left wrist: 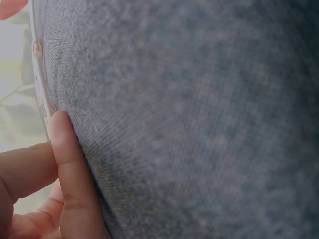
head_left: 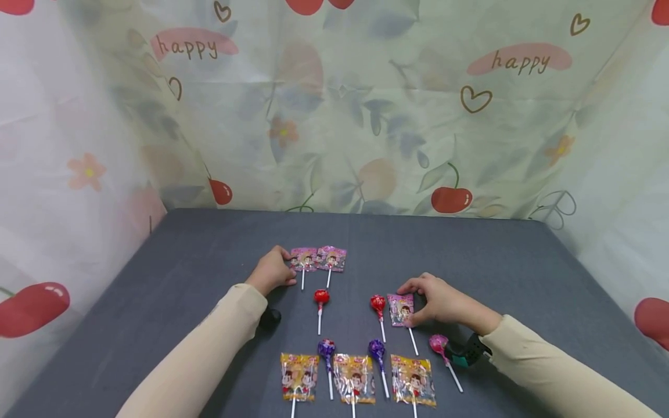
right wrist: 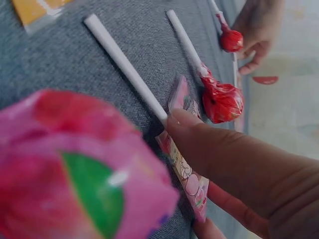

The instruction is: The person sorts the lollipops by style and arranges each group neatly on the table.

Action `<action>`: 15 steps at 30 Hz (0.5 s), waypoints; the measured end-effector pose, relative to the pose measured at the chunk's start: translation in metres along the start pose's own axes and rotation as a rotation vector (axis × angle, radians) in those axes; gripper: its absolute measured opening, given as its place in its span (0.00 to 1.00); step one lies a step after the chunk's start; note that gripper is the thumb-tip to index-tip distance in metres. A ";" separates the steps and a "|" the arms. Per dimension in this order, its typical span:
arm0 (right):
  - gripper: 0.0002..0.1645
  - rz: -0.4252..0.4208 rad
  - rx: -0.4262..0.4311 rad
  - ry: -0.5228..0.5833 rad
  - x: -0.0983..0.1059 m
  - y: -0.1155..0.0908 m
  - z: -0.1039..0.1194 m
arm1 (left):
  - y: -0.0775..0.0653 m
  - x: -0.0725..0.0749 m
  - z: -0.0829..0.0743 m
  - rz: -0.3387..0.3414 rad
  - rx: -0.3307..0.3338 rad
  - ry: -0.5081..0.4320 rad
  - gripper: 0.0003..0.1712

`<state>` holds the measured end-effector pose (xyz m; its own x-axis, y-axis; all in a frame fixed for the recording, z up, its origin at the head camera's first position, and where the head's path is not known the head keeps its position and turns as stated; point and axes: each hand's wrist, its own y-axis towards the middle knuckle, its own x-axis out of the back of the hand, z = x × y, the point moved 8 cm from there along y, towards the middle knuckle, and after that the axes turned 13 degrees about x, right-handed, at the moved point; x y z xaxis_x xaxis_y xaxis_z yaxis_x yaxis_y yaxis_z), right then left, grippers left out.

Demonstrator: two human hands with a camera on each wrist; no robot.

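so the right hand [head_left: 441, 299] has its grip pinching a flat pink packet lolly [head_left: 401, 309], thumb by the base of the stick and another finger up at the top edge. that one's lying on the grey counter [head_left: 470, 249], white stick pointing toward the person, just beside a red lollipop [head_left: 378, 305].

left hand [head_left: 272, 271] is over at the far pair: its fingers touch the left edge of one pink-wrapped lolly [head_left: 304, 258], and the neighbouring pink lolly [head_left: 335, 259] sits right up against it. can't tell if they overlap. thumb and index look apart there, but honestly can't tell whether that grip is pinching or just touching, even from the left wrist view.

just below that pair there's a second red lollipop [head_left: 321, 296]. nearest the person it's three yellow packet lollies [head_left: 353, 383] in a row, with two purple lollipops [head_left: 326, 348] in the gaps between them. a round pink lollipop [head_left: 438, 343] lies near the right wrist. backdrop is a printed curtain [head_left: 334, 116] with cherries and "happy" on it.
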<state>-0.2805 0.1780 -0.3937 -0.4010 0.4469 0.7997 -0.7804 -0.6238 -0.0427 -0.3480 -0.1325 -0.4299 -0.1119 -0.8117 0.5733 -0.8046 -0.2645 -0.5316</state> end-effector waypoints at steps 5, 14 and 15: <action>0.30 -0.001 -0.010 -0.030 0.000 0.003 0.000 | -0.001 -0.001 0.000 0.003 0.002 -0.009 0.23; 0.27 -0.018 -0.083 0.061 0.000 0.009 -0.004 | -0.006 0.001 -0.001 -0.002 0.011 -0.001 0.22; 0.27 -0.022 -0.094 0.074 0.000 0.008 -0.004 | -0.006 0.002 -0.001 -0.001 0.011 0.000 0.23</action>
<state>-0.2889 0.1754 -0.3964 -0.4148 0.5082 0.7547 -0.8294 -0.5523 -0.0840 -0.3439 -0.1316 -0.4250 -0.1107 -0.8114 0.5739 -0.7981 -0.2715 -0.5379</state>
